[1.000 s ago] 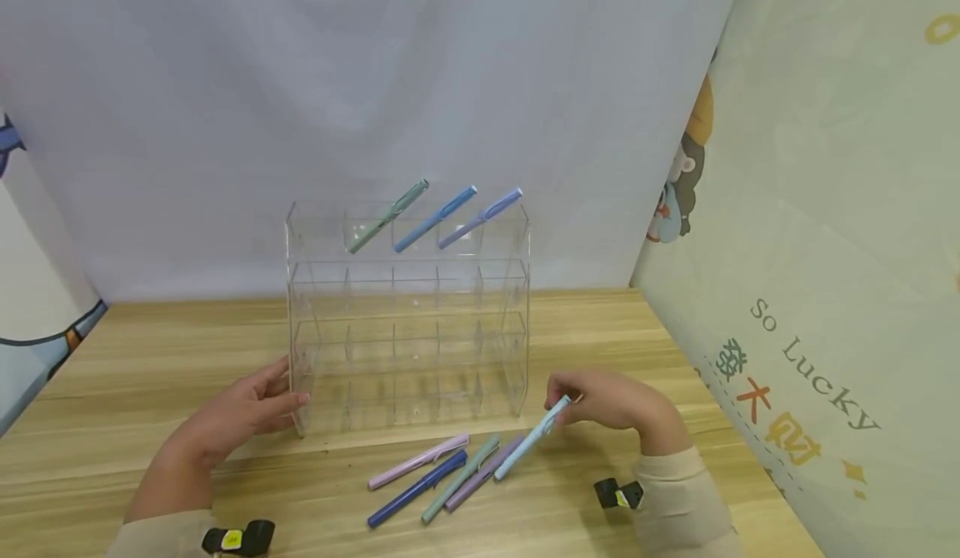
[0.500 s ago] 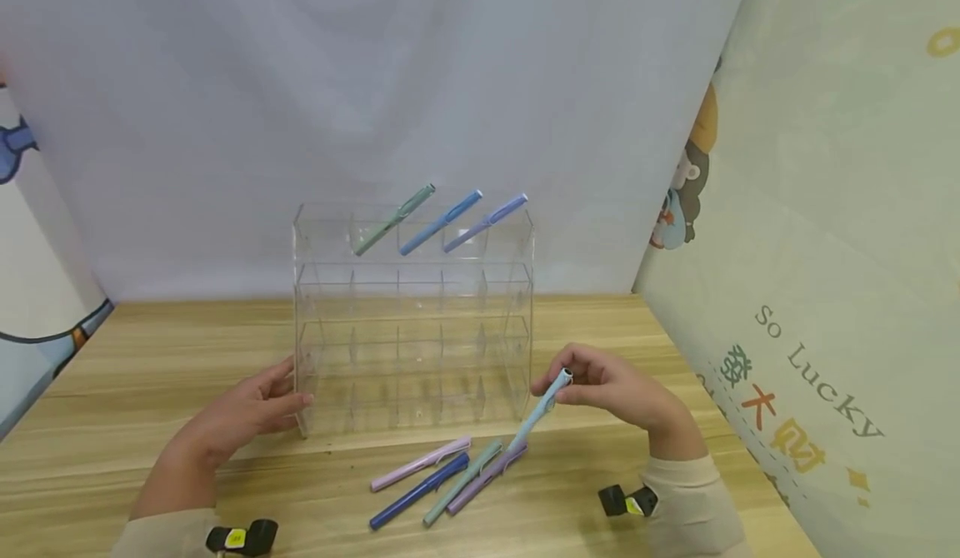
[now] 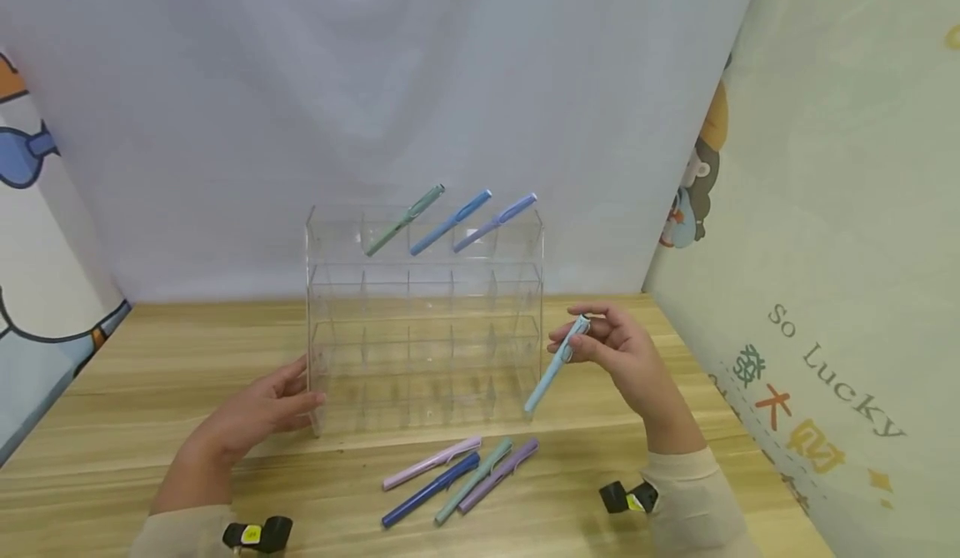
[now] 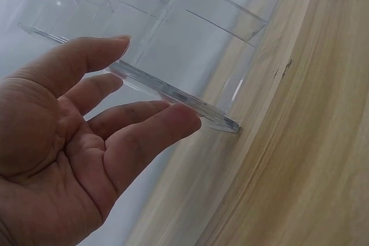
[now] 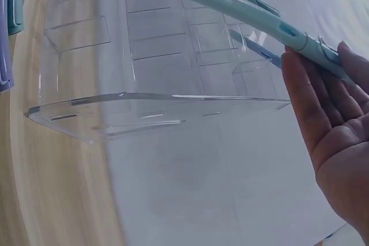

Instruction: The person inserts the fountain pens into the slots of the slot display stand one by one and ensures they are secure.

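Observation:
A clear acrylic pen rack [image 3: 308, 291] with tiered compartments stands on the table. My left hand [image 3: 255, 408] holds its left side panel, thumb over the front edge and fingers along the outer face, as the left wrist view also shows. My right hand [image 3: 618, 350] pinches a light blue pen [image 3: 551, 379] near its clip end, held slanted beside the rack's right side with the lower end pointing down-left. Three pens lean in the top row: a sage green pen [image 3: 405, 221], a blue pen [image 3: 452, 222] and a lavender pen [image 3: 495, 223].
In front of the rack, side by side, lie a pink pen [image 3: 432, 463], a dark blue pen [image 3: 431, 490], a pale green pen [image 3: 474, 481] and a purple pen [image 3: 498, 476]. A white curtain [image 3: 450, 83] hangs behind the wooden table [image 3: 187, 333]; a printed sheet [image 3: 825, 208] borders the right.
My right hand has lifted the light blue pen from beside the other loose pens and carried it up toward the rack's right side. My left hand stays at the rack.

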